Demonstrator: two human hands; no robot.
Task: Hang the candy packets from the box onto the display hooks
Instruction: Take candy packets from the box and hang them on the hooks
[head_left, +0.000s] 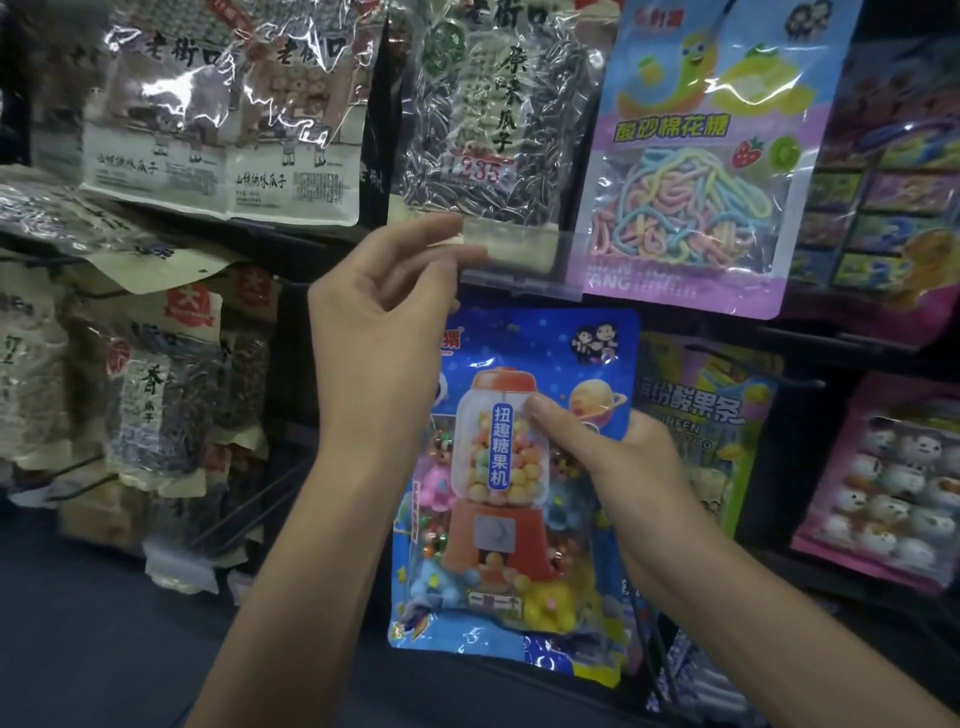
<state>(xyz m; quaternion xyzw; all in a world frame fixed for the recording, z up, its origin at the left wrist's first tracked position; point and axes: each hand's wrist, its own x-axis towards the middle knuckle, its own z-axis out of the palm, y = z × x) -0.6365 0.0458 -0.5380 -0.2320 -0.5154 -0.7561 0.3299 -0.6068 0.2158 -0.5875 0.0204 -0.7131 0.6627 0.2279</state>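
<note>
**A:** Head view, item one: what is in hand?

**B:** One blue candy packet (498, 467) printed with a gumball machine, upright in front of the rack. The right hand (639, 467) grips it by its right edge, thumb on the front and fingers behind. The left hand (379, 332) is raised, fingers stretched nearly straight, their tips against the clear tag holder (519, 270). It holds nothing that I can see.

**A:** Status of the job?

**B:** As I judge it, mid-hang. The packet is brought up to the rack but not shown on a hook, and its top left corner is hidden behind the left hand. The box is not in view, so the number left cannot be told.

**A:** Item two: surroundings?

**B:**
- Above, a striped seed bag (488, 119).
- To its right, a packet of pastel candy strings (696, 171).
- To the left, pale seed bags (218, 114), with darker ones (156, 395) below them.
- Behind the right hand, a green sour-strip packet (727, 415).
- Far right, a pink packet of white round sweets (893, 488).

**A:** Obstructions?

**B:** The tag holder sits just above the packet's top and would likely need lifting or passing. The seed bag's lower edge hangs right there. The neighbouring packets crowd close on the right.
</note>
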